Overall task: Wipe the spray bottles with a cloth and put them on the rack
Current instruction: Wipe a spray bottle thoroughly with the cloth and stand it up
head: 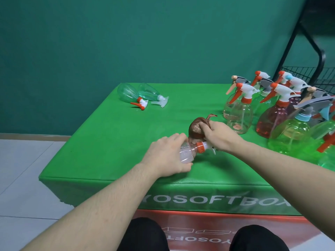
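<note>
Taking the clear bottle with the orange collar [62, 152] as the landmark: far beyond it and to its left, two pale green spray bottles [139, 95] lie on their sides on the green tabletop [101, 134], apart from the rest, perhaps not yet dealt with, though that is only a guess.

The landmark bottle itself lies tipped on its side near the front edge. The left hand [166, 156] wraps its body, fingers [178, 137] curled round the plastic, apparently to keep it from rolling while it is rubbed. Just to its right, at the trigger end, the right hand [220, 136] holds a bunched brown cloth [195, 128], fingers closed round the wad and pressing it against the neck; this reads as the wiping step under way on this bottle.

Further right of the landmark stands a crowded group of upright bottles [239, 113], clear, pink and green, placed within easy reach of the right hand. Beyond them, at the far right, is the black wire rack [308, 73], where I judge the wiped bottle belongs next.
</note>
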### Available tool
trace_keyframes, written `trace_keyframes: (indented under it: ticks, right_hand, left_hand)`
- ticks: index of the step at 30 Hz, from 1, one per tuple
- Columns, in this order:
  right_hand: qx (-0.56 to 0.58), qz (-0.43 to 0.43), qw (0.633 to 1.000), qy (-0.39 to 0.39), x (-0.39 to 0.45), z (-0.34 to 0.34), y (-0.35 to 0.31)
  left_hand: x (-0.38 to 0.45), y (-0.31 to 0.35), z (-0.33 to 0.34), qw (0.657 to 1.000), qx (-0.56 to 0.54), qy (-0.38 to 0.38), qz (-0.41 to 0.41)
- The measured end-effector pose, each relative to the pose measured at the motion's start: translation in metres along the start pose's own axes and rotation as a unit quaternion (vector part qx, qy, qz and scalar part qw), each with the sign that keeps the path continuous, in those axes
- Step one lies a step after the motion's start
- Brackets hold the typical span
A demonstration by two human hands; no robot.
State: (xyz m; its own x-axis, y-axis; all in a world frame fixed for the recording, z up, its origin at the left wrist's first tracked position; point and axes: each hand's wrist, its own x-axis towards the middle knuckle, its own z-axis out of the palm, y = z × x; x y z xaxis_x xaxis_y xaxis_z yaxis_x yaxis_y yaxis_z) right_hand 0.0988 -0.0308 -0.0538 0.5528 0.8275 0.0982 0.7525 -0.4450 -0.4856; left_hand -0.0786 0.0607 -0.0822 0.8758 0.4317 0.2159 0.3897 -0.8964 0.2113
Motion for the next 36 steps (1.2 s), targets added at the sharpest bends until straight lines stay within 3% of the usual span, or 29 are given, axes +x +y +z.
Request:
trace_keyframes:
  ticks: [7,12,18,22,28,31,34,36]
  right_hand:
    - [0.210,0.117,0.967,0.086,-0.007,0.002,0.000]
    - [0.302,0.189,0.930,0.084,-0.019,0.000,0.005]
    - [0.369,0.200,0.905,0.070,-0.041,0.002,0.001]
    - [0.415,0.229,0.877,0.077,-0.049,0.011,-0.007]
    - [0.607,0.269,0.743,0.078,-0.054,0.026,-0.024]
    - [0.661,0.247,0.704,0.082,-0.049,0.026,-0.034]
    - [0.675,0.231,0.693,0.105,-0.039,0.020,-0.042]
    - [0.643,0.231,0.721,0.116,-0.032,0.018,-0.046]
  left_hand:
    - [-0.001,-0.002,-0.002,0.999,-0.029,-0.018,-0.015]
    - [-0.002,-0.006,-0.013,0.994,-0.074,-0.071,-0.034]
    - [-0.002,-0.011,-0.031,0.974,-0.162,-0.145,-0.067]
    - [-0.003,-0.013,-0.023,0.970,-0.204,-0.097,-0.089]
    - [-0.005,0.004,0.000,0.959,-0.248,0.015,-0.136]
    - [-0.001,0.012,0.010,0.953,-0.256,0.056,-0.150]
    - [0.004,0.021,0.013,0.952,-0.257,0.066,-0.153]
    - [0.008,0.026,0.016,0.950,-0.265,0.068,-0.150]
